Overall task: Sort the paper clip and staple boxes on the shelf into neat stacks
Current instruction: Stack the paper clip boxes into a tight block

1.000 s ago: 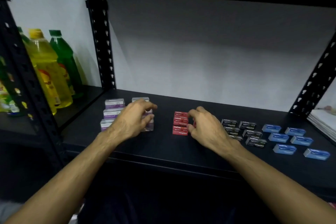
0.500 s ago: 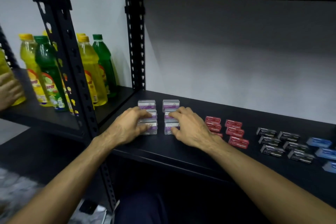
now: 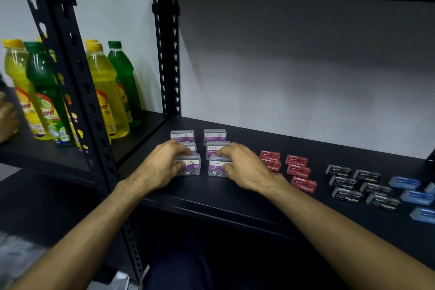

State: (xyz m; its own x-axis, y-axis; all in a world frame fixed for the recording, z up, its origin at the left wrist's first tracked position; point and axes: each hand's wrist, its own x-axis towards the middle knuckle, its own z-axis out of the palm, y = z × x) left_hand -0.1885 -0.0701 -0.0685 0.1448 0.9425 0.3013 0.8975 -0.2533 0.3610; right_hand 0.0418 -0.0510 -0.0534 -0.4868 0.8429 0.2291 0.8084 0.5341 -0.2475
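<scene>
Your left hand [image 3: 162,167] and right hand [image 3: 244,167] each curl on a clear paper clip box [image 3: 188,167], seemingly gripping; red staple boxes [image 3: 297,169] at 3 o'clock risk a wrist knock

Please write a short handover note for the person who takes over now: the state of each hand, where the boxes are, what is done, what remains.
Left hand grips the left column of paper clip boxes; right hand grips the right column.
Along the shelf, rightward: red staple boxes, black staple boxes, blue boxes.
Done: boxes are grouped by colour in rows.
Left: whether the clip boxes are stacked cannot be told; the staple boxes lie flat, unstacked.
</scene>
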